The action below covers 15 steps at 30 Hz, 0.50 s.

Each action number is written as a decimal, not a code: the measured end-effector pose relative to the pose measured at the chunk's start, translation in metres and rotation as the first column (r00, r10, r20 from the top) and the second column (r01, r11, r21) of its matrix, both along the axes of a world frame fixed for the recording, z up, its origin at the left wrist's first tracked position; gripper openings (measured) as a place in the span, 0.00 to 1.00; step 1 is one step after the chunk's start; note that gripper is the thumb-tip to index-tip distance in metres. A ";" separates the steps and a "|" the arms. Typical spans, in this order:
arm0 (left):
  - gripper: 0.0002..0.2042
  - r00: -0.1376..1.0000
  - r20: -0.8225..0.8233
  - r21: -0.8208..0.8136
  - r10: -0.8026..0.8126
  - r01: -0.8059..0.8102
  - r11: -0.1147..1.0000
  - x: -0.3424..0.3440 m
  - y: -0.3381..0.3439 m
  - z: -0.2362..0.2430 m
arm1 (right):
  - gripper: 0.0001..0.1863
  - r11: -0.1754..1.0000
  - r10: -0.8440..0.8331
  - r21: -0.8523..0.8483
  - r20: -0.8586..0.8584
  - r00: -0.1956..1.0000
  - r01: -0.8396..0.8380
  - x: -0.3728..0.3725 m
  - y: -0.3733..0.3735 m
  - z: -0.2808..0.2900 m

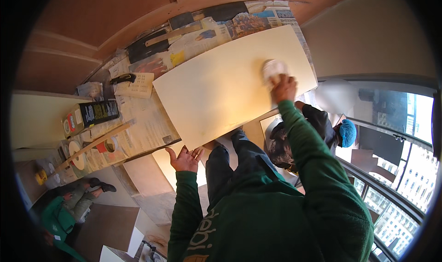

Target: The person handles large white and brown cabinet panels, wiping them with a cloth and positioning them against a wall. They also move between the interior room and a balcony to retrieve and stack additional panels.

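A large cream-coloured flat panel (216,96) lies across a table covered with newspaper. My right hand (284,89) is over its right part, fingers closed on a whitish pad (274,68) pressed to the surface. Motion blurs the pad, so I cannot tell whether it is cloth or paper. My left hand (185,160) is palm up with its fingers spread, just below the panel's near left corner. It holds nothing, and I cannot tell whether its fingertips touch the panel's edge.
Left of the panel are a rectangular can (94,113), a long wooden stick (94,144), a black-handled tool (123,78) and a round container (77,154). A person in a blue hair cover (347,133) is close at right. Another person in green (60,216) sits at lower left.
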<state>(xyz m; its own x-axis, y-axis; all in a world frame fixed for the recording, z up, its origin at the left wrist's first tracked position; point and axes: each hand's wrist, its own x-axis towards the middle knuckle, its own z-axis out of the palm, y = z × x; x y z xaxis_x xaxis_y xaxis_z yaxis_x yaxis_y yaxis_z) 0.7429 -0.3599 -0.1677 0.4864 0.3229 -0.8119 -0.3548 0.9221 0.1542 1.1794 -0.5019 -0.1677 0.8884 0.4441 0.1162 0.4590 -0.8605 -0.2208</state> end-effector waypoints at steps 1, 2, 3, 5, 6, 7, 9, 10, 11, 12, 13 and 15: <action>0.52 0.994 -0.076 0.065 -0.077 0.082 0.995 0.006 0.000 0.004 | 0.21 0.991 -0.129 -0.023 0.073 0.989 0.131 0.041 -0.019 -0.007; 0.50 0.978 -0.151 0.124 -0.144 0.164 0.979 0.014 -0.002 0.008 | 0.22 0.965 -0.251 -0.039 0.150 0.956 0.259 0.069 -0.036 -0.011; 0.41 0.942 -0.261 0.197 -0.213 0.267 0.943 0.021 -0.004 0.012 | 0.23 0.976 -0.199 -0.053 0.165 0.966 0.210 0.073 -0.037 -0.011; 0.37 0.843 -0.440 0.212 -0.311 0.434 0.876 0.024 -0.011 0.005 | 0.24 0.996 -0.081 -0.038 0.135 0.988 0.086 0.032 -0.019 -0.007; 0.35 0.784 -0.527 0.225 -0.329 0.501 0.835 0.027 -0.009 -0.002 | 0.26 1.000 0.002 0.008 0.022 1.000 -0.003 -0.011 -0.005 -0.001; 0.31 0.778 -0.561 0.191 -0.283 0.454 0.870 0.031 -0.007 -0.007 | 0.28 0.991 0.133 0.035 -0.002 0.991 -0.132 -0.062 0.003 0.001; 0.29 0.736 -0.620 0.157 -0.272 0.456 0.876 0.032 -0.004 -0.016 | 0.29 0.911 0.413 0.117 -0.269 0.870 -0.397 -0.153 0.013 0.004; 0.28 0.708 -0.652 0.135 -0.270 0.459 0.878 0.033 -0.004 -0.017 | 0.29 0.843 0.525 0.215 -0.122 0.842 -0.494 -0.179 0.009 -0.006; 0.28 0.687 -0.685 0.129 -0.244 0.444 0.887 0.042 -0.007 -0.006 | 0.29 0.865 0.488 0.212 -0.150 0.860 -0.454 -0.171 0.007 -0.001; 0.29 0.665 -0.706 0.105 -0.242 0.437 0.893 0.039 -0.008 -0.009 | 0.28 0.881 0.458 0.216 -0.174 0.871 -0.420 -0.161 0.004 0.005; 0.29 0.667 -0.702 0.109 -0.249 0.447 0.888 0.035 -0.006 -0.015 | 0.27 0.909 0.400 0.197 -0.178 0.899 -0.366 -0.138 -0.004 -0.003; 0.30 0.654 -0.708 0.097 -0.267 0.464 0.880 0.031 -0.006 -0.018 | 0.25 0.923 0.376 0.079 0.004 0.926 -0.376 -0.058 -0.028 0.008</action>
<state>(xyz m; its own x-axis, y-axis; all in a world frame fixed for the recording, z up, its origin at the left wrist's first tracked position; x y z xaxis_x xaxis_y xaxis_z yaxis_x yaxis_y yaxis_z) 0.7740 -0.3664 -0.1854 -0.0177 0.4727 -0.8810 0.2884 0.8461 0.4482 1.1209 -0.5301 -0.1593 0.6594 0.7358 0.1543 0.7426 -0.6054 -0.2865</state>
